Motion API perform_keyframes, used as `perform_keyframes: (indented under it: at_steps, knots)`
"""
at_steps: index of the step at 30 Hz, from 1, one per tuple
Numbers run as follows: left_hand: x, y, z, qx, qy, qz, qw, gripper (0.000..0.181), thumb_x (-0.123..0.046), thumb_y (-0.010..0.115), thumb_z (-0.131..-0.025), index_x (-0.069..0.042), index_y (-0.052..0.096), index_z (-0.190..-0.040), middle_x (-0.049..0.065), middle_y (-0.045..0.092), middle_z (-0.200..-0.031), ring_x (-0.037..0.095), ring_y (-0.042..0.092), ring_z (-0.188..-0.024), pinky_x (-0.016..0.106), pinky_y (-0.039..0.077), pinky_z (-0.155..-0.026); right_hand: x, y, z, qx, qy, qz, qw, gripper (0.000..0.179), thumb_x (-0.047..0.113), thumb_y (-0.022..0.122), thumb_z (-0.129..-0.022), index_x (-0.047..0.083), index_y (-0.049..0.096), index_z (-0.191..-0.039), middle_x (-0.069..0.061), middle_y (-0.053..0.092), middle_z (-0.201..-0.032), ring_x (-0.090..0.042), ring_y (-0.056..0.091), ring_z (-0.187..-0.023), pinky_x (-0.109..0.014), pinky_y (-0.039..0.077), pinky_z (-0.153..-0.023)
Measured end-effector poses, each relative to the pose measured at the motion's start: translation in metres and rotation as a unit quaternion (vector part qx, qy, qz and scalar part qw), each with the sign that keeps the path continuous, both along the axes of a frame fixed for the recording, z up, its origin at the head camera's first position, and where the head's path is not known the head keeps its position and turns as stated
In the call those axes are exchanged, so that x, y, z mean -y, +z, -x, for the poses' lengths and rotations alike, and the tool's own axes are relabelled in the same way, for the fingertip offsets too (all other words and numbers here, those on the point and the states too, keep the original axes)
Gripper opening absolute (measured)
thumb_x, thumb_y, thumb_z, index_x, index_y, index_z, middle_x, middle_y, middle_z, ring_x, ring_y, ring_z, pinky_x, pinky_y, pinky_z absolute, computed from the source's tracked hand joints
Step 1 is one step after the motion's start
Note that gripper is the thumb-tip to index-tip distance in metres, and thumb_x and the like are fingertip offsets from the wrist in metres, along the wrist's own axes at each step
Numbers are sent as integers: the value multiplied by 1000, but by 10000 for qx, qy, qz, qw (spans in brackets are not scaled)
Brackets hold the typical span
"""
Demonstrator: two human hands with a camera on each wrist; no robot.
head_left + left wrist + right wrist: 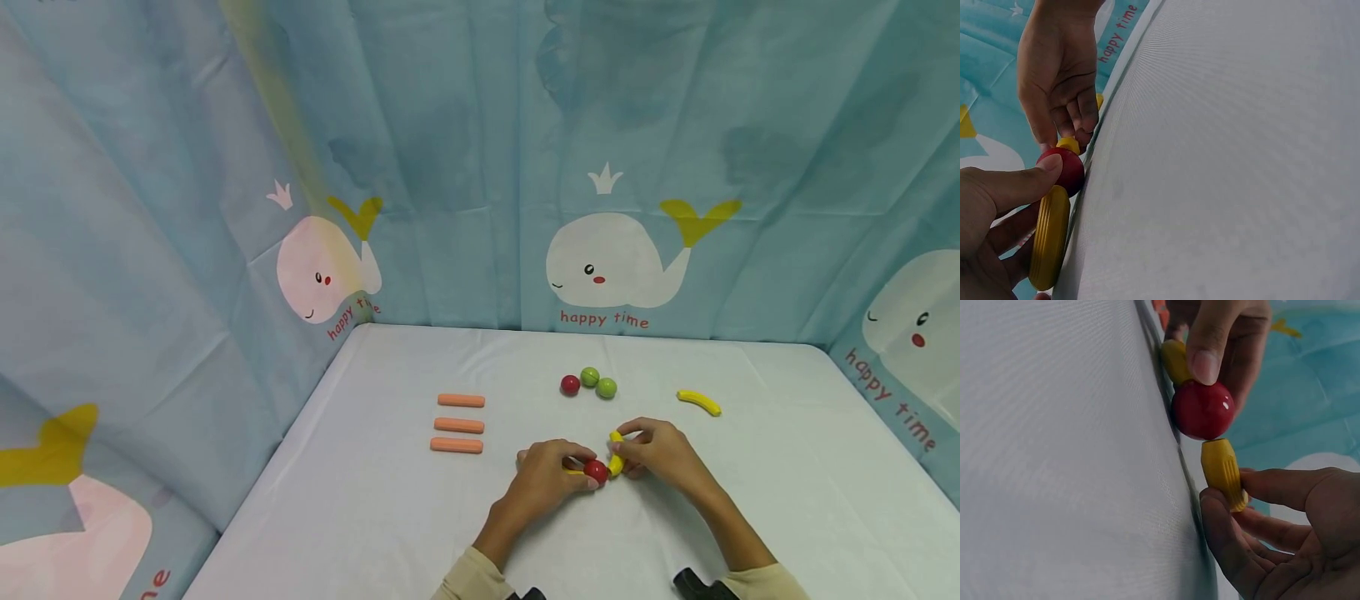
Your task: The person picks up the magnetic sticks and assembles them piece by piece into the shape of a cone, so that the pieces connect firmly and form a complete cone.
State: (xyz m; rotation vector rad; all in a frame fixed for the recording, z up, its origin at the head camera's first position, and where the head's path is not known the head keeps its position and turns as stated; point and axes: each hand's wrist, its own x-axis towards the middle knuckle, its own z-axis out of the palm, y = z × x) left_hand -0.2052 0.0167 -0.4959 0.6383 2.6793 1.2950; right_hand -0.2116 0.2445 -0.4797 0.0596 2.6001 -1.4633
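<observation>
My left hand (546, 479) pinches a glossy red toy ball (596, 473) between thumb and fingers, low over the white table. Beside the ball, mostly under that hand in the head view, lies a yellow toy banana (1050, 240) with ridged sides. My right hand (663, 452) holds a second yellow toy banana (1222, 472) between thumb and fingertips. One end of this banana meets the red ball, or nearly does, in the right wrist view. The ball sits between the two bananas.
Three orange sausage-like sticks (459, 426) lie in a column to the left on the white table (360, 517). Farther back are another red ball (570, 385) and two green balls (607, 388). A third banana (699, 402) lies at the right. Blue printed curtains (465, 275) border the table.
</observation>
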Motion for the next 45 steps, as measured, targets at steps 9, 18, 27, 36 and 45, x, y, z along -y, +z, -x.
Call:
perform_keyframes:
  at_steps: [9,18,27,36,45]
  knots:
    - [0,-1,0,50,-51,-131,9999,31,-24,92,-85,-23,82,-115,-17,76,-103,-1,70,-97,43,33,-88,0,0,0,17,-56,45,10000,38,19,77,-97,-6,68,-124,-8,74,-85,-22,73,-73,-31,63,-69]
    - [3,1,0,85,-126,-85,9998,34,-26,91,-86,-25,81,-119,-17,76,-113,2,66,-106,42,41,-95,-1,1,0,92,72,-265,9996,45,22,78,-97,-7,66,-129,-9,74,-91,-20,70,-74,-32,62,-70]
    - [22,5,11,508,-150,-448,9976,37,-22,87,-89,-17,79,-125,-11,76,-117,12,66,-115,35,55,-103,5,1,-3,166,95,-759,9969,57,28,82,-93,-3,62,-137,-7,68,-83,-21,65,-65,-33,57,-64]
    - [47,12,16,734,-82,-109,9972,8,-16,81,-94,-18,85,-101,-10,76,-97,5,64,-90,32,55,-85,11,1,-5,-109,8,-853,9963,52,22,82,-93,-5,64,-134,-6,66,-82,-18,63,-68,-31,57,-66]
    - [38,10,14,980,-776,37,9921,4,-19,86,-90,-18,86,-94,-14,77,-89,0,60,-82,21,51,-76,11,1,-6,-299,-5,-676,9973,40,17,80,-94,-2,69,-128,-6,68,-93,-18,64,-77,-31,60,-68]
